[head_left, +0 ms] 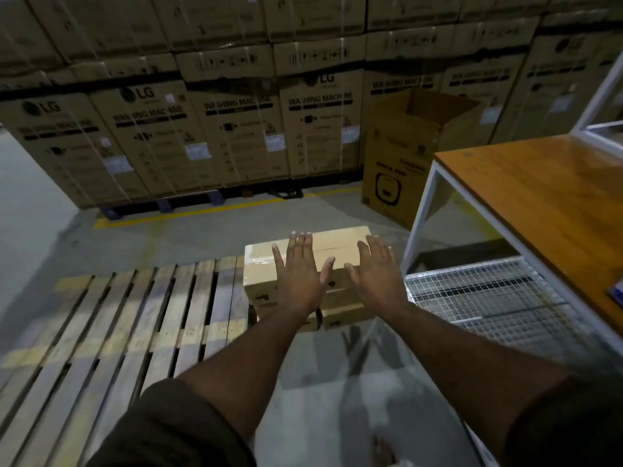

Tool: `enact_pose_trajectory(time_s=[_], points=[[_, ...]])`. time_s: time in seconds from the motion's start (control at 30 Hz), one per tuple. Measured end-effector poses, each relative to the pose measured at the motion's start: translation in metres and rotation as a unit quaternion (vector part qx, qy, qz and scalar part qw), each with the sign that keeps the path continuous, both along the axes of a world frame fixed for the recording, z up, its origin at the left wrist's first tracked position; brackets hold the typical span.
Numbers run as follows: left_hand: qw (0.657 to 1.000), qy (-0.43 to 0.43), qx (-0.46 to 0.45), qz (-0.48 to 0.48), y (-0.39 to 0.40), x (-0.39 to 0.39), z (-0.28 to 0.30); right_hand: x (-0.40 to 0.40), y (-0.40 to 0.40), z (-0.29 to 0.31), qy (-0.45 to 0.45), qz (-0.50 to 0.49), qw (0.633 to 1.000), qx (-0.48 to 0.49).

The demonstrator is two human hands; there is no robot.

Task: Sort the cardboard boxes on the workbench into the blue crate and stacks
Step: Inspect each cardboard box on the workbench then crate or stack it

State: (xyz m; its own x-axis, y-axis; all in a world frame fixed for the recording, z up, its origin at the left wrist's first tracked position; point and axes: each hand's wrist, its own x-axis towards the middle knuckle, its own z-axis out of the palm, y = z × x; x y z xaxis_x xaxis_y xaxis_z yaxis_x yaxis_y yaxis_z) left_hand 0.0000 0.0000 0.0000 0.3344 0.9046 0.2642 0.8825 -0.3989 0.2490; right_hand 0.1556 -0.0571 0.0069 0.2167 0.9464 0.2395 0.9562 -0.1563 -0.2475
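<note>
A taped cardboard box [337, 249] lies on top of a low stack of similar boxes [340, 316] at the right end of a wooden pallet [135, 308]. My left hand [298, 274] is flat over the box's top with fingers straight and spread. My right hand [377, 273] is flat beside it, over the box's right part, fingers straight too. Neither hand curls round anything. The wooden workbench top [546, 203] stands to the right. No blue crate is in view.
A wire mesh shelf [478, 291] sits under the workbench inside its white frame [421, 214]. An open tall carton [411, 156] stands on the floor behind. Large stacked washing machine cartons [215, 129] wall off the back, behind a yellow floor line [202, 214].
</note>
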Motion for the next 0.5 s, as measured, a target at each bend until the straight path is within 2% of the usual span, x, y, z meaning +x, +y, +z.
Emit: enact_pose_trajectory(time_s=[0.2,0.33,0.5], points=[[0.999,0.025,-0.036,0.027,0.046,0.019,-0.028,0.024,0.041,-0.037,0.014,-0.003,1.0,-0.028],[0.994,0.047,-0.095,0.032,0.085,0.043,-0.05,0.051,0.08,-0.06,0.04,-0.011,0.998,-0.048],[0.986,0.022,-0.157,0.044,0.13,0.072,-0.072,0.091,0.127,-0.078,0.073,-0.011,0.995,-0.069]])
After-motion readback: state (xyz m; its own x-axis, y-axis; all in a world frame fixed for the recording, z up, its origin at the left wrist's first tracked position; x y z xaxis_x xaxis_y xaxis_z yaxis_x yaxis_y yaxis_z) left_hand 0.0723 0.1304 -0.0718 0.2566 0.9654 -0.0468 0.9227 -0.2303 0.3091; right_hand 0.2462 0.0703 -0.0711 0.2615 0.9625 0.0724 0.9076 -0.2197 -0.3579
